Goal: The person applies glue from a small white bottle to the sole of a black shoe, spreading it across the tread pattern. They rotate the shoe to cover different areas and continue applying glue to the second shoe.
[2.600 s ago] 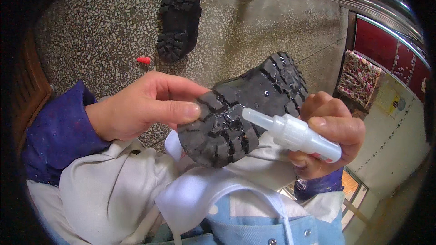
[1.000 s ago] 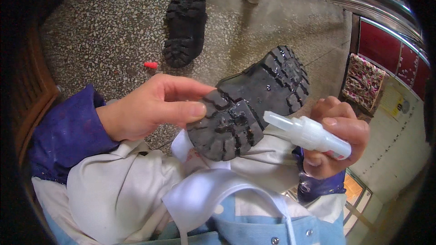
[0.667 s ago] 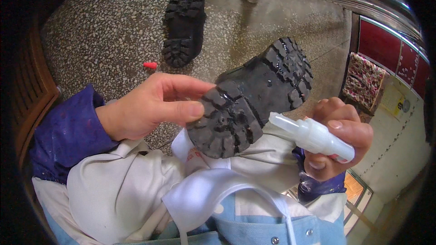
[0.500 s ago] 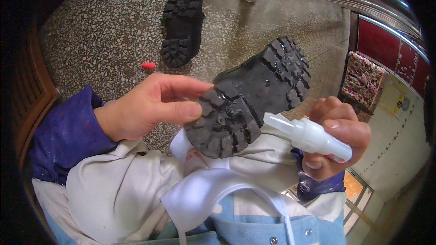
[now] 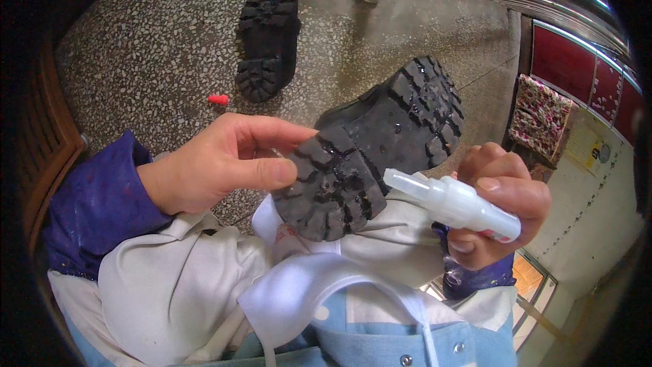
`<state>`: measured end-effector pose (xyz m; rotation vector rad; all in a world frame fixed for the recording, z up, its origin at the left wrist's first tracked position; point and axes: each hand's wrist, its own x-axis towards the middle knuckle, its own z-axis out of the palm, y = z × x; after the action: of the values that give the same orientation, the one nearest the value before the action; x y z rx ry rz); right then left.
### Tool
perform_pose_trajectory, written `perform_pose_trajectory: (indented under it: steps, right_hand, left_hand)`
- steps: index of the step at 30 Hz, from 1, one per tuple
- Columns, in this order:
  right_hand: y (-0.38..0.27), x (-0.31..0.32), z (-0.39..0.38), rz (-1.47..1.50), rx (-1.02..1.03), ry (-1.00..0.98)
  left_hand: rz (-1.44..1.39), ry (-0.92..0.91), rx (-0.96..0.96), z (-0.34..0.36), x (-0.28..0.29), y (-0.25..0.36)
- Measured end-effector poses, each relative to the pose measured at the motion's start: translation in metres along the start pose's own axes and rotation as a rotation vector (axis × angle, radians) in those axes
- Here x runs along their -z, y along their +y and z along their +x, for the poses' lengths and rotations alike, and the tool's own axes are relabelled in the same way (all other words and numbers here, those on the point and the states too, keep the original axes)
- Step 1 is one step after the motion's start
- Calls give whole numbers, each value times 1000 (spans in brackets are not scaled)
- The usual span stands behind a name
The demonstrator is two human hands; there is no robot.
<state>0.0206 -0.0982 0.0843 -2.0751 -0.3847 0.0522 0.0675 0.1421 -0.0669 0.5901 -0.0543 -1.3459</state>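
Your left hand [image 5: 217, 163] pinches the near black shoe [image 5: 377, 146] — your right hand [image 5: 513, 190] curls round the white bottle [image 5: 455, 204], nozzle [image 5: 405, 182] farther right than earlier.

Held black shoe [image 5: 387, 146]: sole up, tread glossy in patches; white bottle [image 5: 465, 207] slanted, nozzle [image 5: 406, 183] near heel [image 5: 326, 197].
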Motion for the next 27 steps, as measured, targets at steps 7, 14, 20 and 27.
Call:
perform_pose_trajectory:
  steps: [7, 14, 20, 27]
  right_hand:
    - [0, -1, -1, -5, -10, 15]
    - [1, 1, 1, 1, 14, 17]
    - [6, 3, -2, -1, 71, 93]
    - [-2, 23, -1, -102, 114, 261]
  left_hand:
    - [26, 20, -16, 0, -1, 1]
    - [22, 0, -16, 1, -2, 3]
    - [41, 12, 12, 2, -1, 5]
    - [28, 22, 37, 0, -2, 5]
